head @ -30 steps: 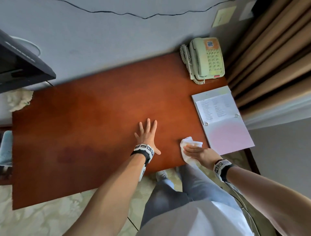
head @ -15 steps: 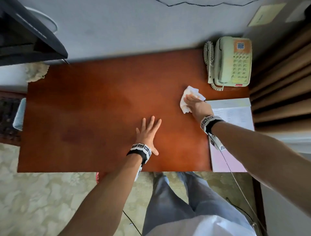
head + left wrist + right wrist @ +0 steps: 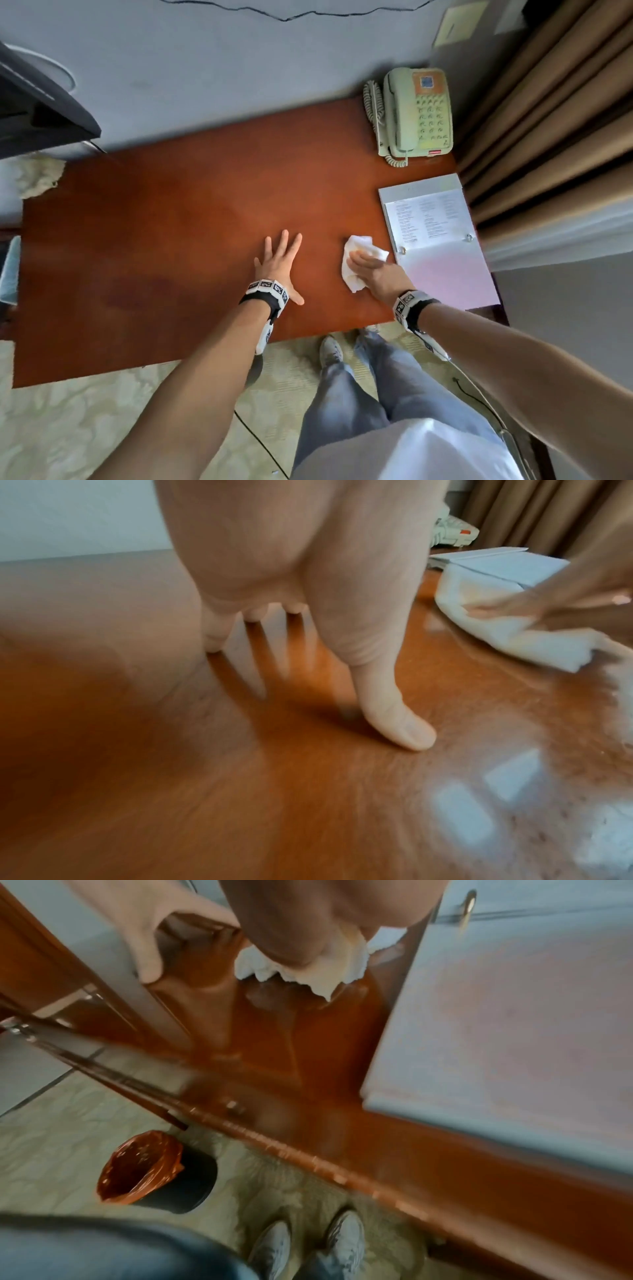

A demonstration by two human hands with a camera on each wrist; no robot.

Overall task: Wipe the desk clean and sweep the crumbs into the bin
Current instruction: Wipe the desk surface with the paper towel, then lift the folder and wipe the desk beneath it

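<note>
The red-brown wooden desk (image 3: 171, 240) fills the middle of the head view. My left hand (image 3: 279, 263) lies flat on it with fingers spread, and its thumb (image 3: 400, 723) touches the wood. My right hand (image 3: 373, 270) presses a crumpled white cloth (image 3: 356, 246) onto the desk with straight fingers, just left of the folder. In the left wrist view the cloth (image 3: 507, 631) bunches under those fingers. The bin (image 3: 154, 1169), black with an orange liner, stands on the floor below the desk's front edge. I cannot make out crumbs in the blur.
A pale green telephone (image 3: 414, 116) sits at the back right corner. An open white folder (image 3: 438, 240) lies along the right edge, beside brown curtains (image 3: 548, 120). A dark screen (image 3: 34, 109) overhangs the back left. My shoes (image 3: 308, 1245) stand on patterned carpet.
My right hand has dragged the cloth from near the telephone back toward the front edge, beside the folder. The left hand has stayed flat in place.
</note>
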